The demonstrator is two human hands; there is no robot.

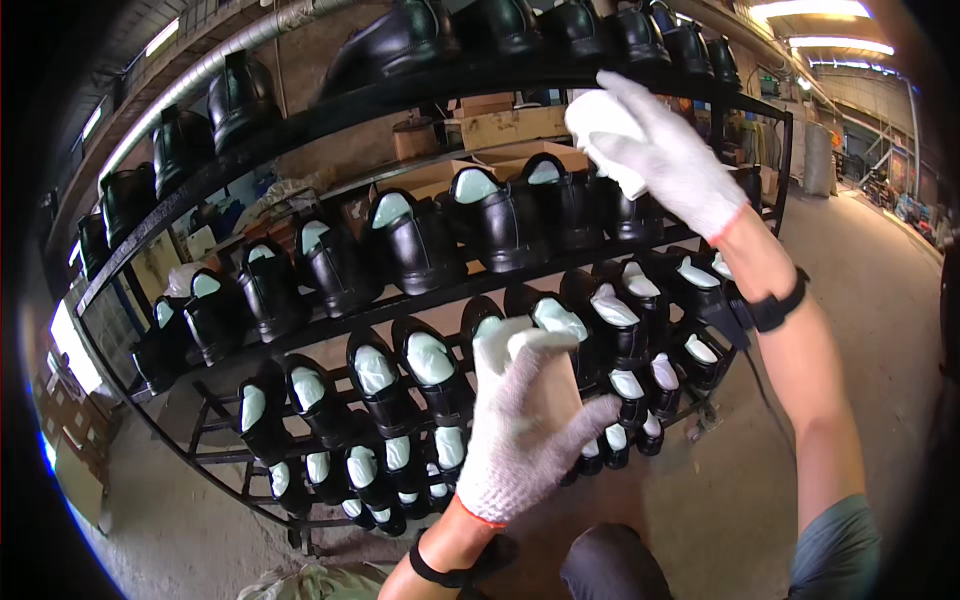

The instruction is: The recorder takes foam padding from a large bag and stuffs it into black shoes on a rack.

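**Gloved hands raised before a rack of black shoes**

A black metal rack [300, 335] is seen across the view, its tiers filled with glossy black shoes [410, 240], most stuffed with white paper. At lower centre, the left hand [520, 425] is held up in a white knit glove with a red cuff; its grip is closed around a flat brown piece [555, 385], cardboard-like, of which only the upper edge is shown. Up and to the right, the gloved right hand [665, 150] is raised near the top tier, its grip closed on a crumpled wad of white paper [598, 118]. A black band [778, 308] is worn on the right wrist.
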